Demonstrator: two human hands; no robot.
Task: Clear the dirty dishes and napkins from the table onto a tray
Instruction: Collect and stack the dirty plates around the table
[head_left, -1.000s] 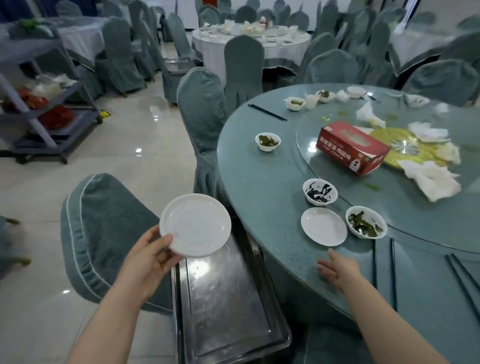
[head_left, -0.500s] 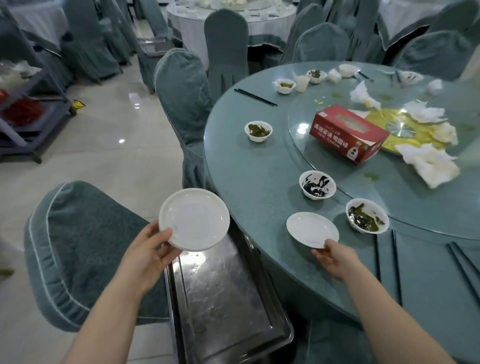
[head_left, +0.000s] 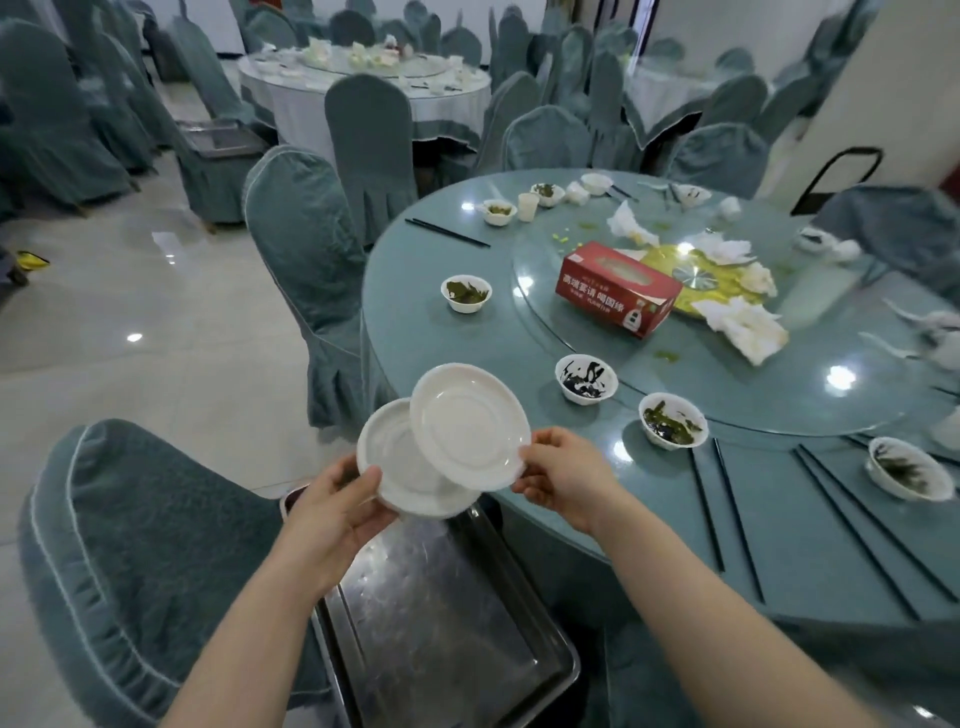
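White saucers, two: my left hand (head_left: 337, 506) grips the lower saucer (head_left: 395, 467); my right hand (head_left: 563, 478) pinches the upper saucer (head_left: 470, 426), overlapping it at its 2 o'clock. Both hover above the steel tray (head_left: 441, 623). Step, as I judge: stacking. Next: seat, set down, then the soiled bowls (head_left: 587, 378) at 2 o'clock.

A banquet hall of round tables and teal-covered chairs.
Pale glossy floor tiles (head_left: 156, 332) reflected spots of ceiling light. A covered chair (head_left: 306, 249) stood just left of the near round worktop (head_left: 426, 338), another (head_left: 119, 545) nearer the camera. Beyond that worktop, a white-skirted round table (head_left: 311, 109) was ringed by more chairs. A light wall (head_left: 904, 78) rose to the worktop's far right.
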